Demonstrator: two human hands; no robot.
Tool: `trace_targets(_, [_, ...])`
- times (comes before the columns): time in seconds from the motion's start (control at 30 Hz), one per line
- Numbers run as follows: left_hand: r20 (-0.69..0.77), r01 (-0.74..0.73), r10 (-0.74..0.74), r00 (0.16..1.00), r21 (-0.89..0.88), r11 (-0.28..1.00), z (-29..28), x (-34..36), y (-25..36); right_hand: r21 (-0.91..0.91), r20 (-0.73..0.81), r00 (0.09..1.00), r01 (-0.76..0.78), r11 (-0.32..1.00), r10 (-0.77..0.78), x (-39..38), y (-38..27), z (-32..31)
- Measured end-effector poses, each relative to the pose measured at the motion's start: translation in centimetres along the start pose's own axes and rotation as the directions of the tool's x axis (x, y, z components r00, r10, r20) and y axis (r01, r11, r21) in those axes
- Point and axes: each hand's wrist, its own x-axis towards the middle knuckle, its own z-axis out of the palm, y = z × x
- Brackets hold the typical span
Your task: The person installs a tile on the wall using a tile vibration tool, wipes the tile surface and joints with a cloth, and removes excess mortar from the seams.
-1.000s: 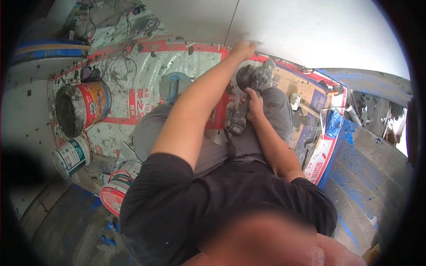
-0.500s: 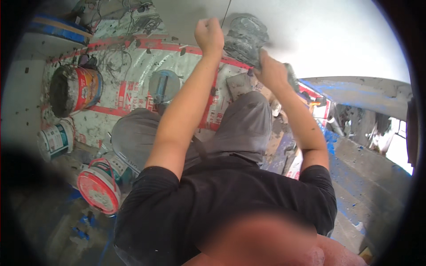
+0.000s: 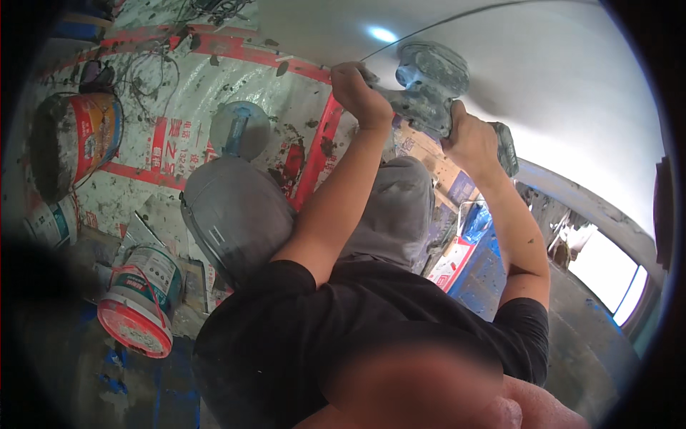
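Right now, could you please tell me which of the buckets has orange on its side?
The large, dark-crusted bucket at the upper left; the bucket just below it and the red-ended bucket show white and green sides instead.

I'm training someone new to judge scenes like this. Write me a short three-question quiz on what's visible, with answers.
1. True or false: the right hand grips a dusty grey power tool.
2. What colour is the lid of the lower-left bucket? a) yellow b) red c) black
3. In the picture, on which side of the round disc with the blue middle is the red-and-orange bucket?

Key: 1. True. 2. b) red. 3. On its left.
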Motion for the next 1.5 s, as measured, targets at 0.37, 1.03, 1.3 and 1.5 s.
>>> trace_targets(0.37, [0.217,-0.074,0.098,0.971,-0.115,0.991,-1.4,-0.9,-1.9,0.172,-0.104,0.993,0.08,0.982,-0.063,2.0,1.1,6.5])
trace_targets(1.03, [0.17,-0.087,0.078,0.982,0.048,0.995,-3.5,0.6,-5.5,0.183,-0.008,0.998,0.06,0.981,-0.059,4.0,0.3,10.8])
trace_targets(1.3, [0.173,-0.164,0.148,0.974,0.08,0.983,-4.2,1.3,-7.2,0.216,-0.055,0.993,0.11,0.97,-0.1,5.2,0.4,13.6])
trace_targets(1.5, [0.158,-0.107,0.098,0.983,0.054,0.993,-4.3,1.6,-7.5,0.23,-0.014,0.996,0.093,0.969,-0.092,5.9,0.0,14.4])
